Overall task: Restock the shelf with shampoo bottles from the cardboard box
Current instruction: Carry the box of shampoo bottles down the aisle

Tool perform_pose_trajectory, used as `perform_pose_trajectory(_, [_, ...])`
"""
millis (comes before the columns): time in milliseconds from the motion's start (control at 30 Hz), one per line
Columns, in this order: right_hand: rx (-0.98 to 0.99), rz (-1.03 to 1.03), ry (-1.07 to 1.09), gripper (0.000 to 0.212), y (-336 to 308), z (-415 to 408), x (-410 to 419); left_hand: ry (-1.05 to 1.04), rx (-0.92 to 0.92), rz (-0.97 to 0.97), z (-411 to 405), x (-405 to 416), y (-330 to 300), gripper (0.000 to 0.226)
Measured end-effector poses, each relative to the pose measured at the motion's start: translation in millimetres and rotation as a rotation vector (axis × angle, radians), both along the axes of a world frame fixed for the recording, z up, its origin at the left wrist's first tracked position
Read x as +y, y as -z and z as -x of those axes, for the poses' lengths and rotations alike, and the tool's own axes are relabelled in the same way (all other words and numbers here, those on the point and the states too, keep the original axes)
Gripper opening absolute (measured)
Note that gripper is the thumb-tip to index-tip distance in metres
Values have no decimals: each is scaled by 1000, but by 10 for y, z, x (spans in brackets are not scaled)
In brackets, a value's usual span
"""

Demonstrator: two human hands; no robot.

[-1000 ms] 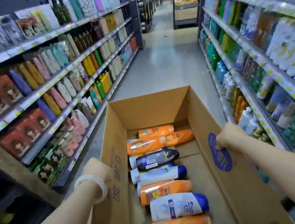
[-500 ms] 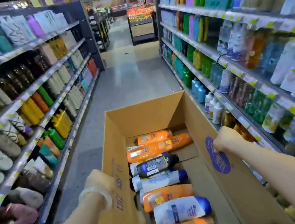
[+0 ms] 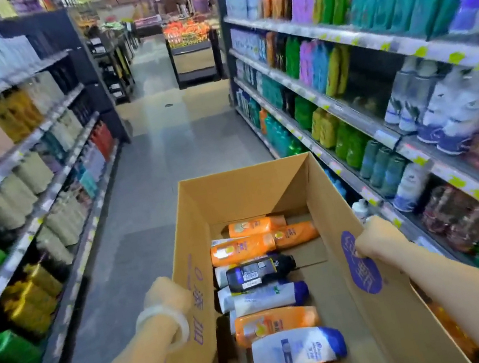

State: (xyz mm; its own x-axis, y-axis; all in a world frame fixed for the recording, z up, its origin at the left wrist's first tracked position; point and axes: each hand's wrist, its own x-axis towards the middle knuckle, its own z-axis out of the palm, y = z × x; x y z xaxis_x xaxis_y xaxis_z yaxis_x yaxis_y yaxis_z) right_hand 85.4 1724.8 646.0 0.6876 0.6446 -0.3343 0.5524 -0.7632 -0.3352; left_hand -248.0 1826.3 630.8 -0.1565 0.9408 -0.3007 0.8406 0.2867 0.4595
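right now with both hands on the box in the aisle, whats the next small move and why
Probably set the cardboard box down by the right-hand shelves. The left hand and right hand both grip its side walls, so neither is free to lift out a shampoo bottle.

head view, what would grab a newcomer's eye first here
The open cardboard box fills the lower middle, gripped at its side walls by the left hand and right hand. Inside, a row of lying bottles stands out: orange bottles at the far end, one black bottle among white bottles nearer. Packed shelves of colourful bottles line the aisle on both sides.
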Motion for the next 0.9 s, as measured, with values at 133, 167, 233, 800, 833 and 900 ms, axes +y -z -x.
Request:
perform_pose_trajectory(133, [-7,27,-1,31,-38,-402,1237,32,-9,17,-455,1333,-22,17])
perform_pose_trajectory(167, [-10,21,-4,30,-34,-510,1564,38,-19,18,-567,1658,26,16])
perform_pose_trajectory(233, [-22,20,-1,27,-7,-720,2190,24,-31,22,-772,2224,101,13])
perform_pose_trajectory(800, [-52,64,96,24,427,-2145,6740,87,-28,60,-2340,6912,419,14])
perform_pose_trajectory(833, [-47,69,105,27,489,-2244,6941,86,-17,64,-2441,7125,458,11])
perform_pose_trajectory(900, [-30,68,121,33,609,-2452,7321,79,-10,90,-2663,7498,542,10])
